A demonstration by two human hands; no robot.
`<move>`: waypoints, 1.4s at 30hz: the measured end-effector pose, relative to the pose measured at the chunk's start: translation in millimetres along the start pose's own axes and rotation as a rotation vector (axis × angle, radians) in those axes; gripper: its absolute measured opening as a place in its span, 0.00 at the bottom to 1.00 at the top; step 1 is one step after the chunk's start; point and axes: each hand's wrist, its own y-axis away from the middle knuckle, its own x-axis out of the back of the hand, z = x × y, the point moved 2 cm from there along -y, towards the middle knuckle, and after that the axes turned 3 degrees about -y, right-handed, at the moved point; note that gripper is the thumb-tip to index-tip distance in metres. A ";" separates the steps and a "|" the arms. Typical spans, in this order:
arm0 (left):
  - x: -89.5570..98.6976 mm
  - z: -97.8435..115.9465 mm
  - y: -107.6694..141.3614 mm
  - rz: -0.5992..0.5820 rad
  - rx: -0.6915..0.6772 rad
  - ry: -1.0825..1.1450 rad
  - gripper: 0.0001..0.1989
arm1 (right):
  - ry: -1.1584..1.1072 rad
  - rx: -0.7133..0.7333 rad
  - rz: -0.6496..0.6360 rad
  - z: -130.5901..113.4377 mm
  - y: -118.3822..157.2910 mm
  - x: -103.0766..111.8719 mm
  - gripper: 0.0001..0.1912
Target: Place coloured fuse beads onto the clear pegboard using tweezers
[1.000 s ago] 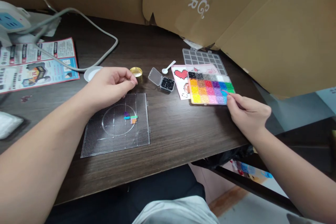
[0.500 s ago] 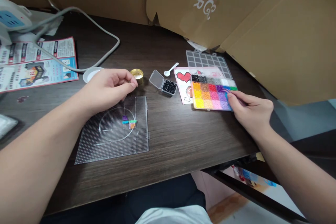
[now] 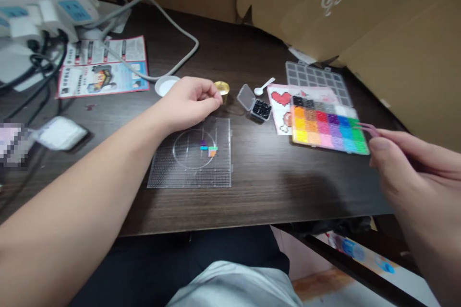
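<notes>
Pegboard (image 3: 192, 159) on the bench (image 3: 259, 196); its bead patch (image 3: 212, 151) covers only a small part, so I judge much remains. Right hand (image 3: 414, 177): fingers pinching pink tweezers (image 3: 368, 127) at the bead case (image 3: 330, 148). Left hand (image 3: 192, 103): fingers pressed together.

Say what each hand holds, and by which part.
Right hand: pink tweezers, by the arms, behind the tips. Left hand: nothing visible; can't rule out something tiny.
</notes>
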 end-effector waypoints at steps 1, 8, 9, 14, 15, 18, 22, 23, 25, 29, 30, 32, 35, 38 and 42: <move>-0.8 -0.8 -0.5 -0.001 -0.018 0.005 0.04 | -0.039 0.071 -0.074 -14.9 3.9 -0.9 0.10; -3.4 -1.6 -0.8 0.011 -0.063 0.031 0.07 | -0.593 0.522 -0.723 -100.6 16.7 -80.3 0.10; -3.2 -1.2 -0.1 0.011 -0.065 0.037 0.08 | -0.652 0.508 -0.742 -106.8 15.9 -94.1 0.10; -3.7 0.0 1.2 0.014 -0.131 0.082 0.09 | -0.760 0.463 -0.817 -114.8 14.9 -129.8 0.11; -4.1 0.7 0.6 0.021 -0.155 0.086 0.10 | -0.748 0.459 -0.837 -113.4 14.1 -129.7 0.11; -4.8 2.6 -2.6 0.056 -0.130 0.043 0.07 | -0.694 0.386 -0.915 -109.6 7.0 -123.9 0.11; -4.6 6.5 -3.5 0.109 -0.058 -0.075 0.09 | -0.650 0.334 -1.074 -110.9 -3.9 -119.1 0.09; -5.0 7.3 -3.0 0.106 -0.062 -0.078 0.09 | -0.648 0.345 -1.097 -111.6 -5.0 -119.2 0.09; -6.2 8.0 -1.9 0.109 -0.083 -0.049 0.09 | -0.639 0.363 -1.105 -112.5 -4.4 -120.5 0.09; -8.4 5.4 -2.7 0.116 -0.129 0.011 0.10 | -0.657 0.349 -1.034 -112.3 3.7 -123.8 0.09; -8.6 4.1 -3.6 0.115 -0.139 0.016 0.10 | -0.669 0.346 -1.016 -112.1 6.0 -124.3 0.09; -8.1 1.6 -5.2 0.114 -0.167 0.025 0.11 | -0.700 0.344 -0.962 -111.4 9.1 -124.7 0.08; -6.6 -2.1 -5.9 0.098 -0.211 0.039 0.11 | -0.721 0.369 -0.899 -109.8 11.4 -125.8 0.08; -5.4 -4.0 -4.5 0.082 -0.222 0.073 0.12 | -0.700 0.431 -0.894 -108.4 12.9 -128.6 0.09; -5.8 -2.4 -2.9 0.069 -0.217 0.099 0.13 | -0.693 0.465 -0.886 -107.6 12.9 -130.5 0.09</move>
